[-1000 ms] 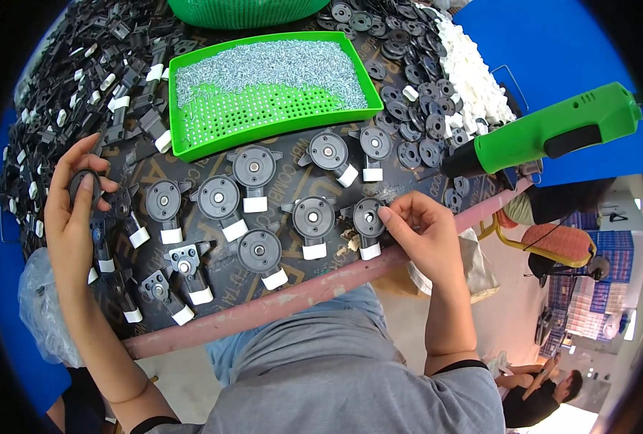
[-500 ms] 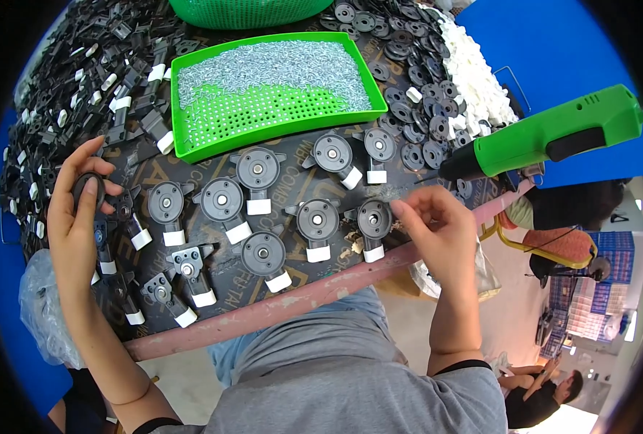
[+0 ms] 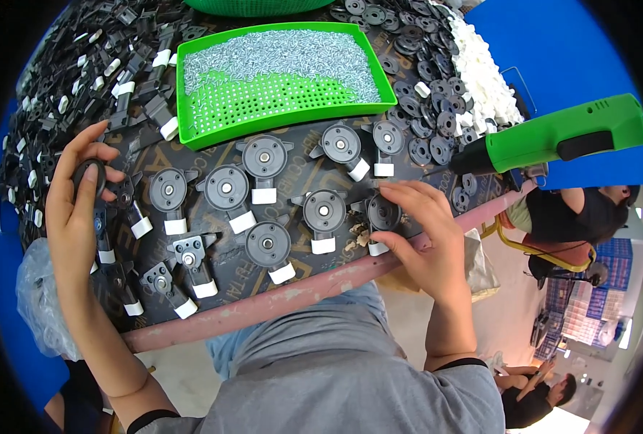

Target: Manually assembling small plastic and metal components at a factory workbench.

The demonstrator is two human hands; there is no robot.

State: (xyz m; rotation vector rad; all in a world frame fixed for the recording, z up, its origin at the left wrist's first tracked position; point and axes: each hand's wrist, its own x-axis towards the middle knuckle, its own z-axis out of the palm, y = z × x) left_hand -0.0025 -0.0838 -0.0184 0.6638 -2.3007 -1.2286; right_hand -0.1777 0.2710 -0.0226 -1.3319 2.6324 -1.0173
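My left hand (image 3: 74, 192) is closed on a small round black disc (image 3: 90, 179), pinched between thumb and fingers at the left of the table. Over at the right, my right hand (image 3: 430, 235) has thumb and fingers spread on either side of a black disc-topped part (image 3: 383, 212) with a white end. Whether the fingertips touch its rim, I cannot tell. Several similar black parts with white ends, such as one disc-topped part (image 3: 324, 210), lie in loose rows between my hands. Two parts at the lower left, including an uncovered bracket (image 3: 190, 254), show bare metal centres.
A green perforated tray (image 3: 191, 134) of small silver screws stands behind the parts. Black brackets (image 3: 68, 79) are heaped at left. Black discs (image 3: 420, 150) and white pieces (image 3: 480, 69) pile up at right, beside a green power screwdriver (image 3: 567, 134). A pink edge (image 3: 263, 307) borders the table.
My right hand has moved slightly left and down, its fingers going from curled together to spread about the rightmost part. The left hand still holds its disc. The view has shifted slightly.
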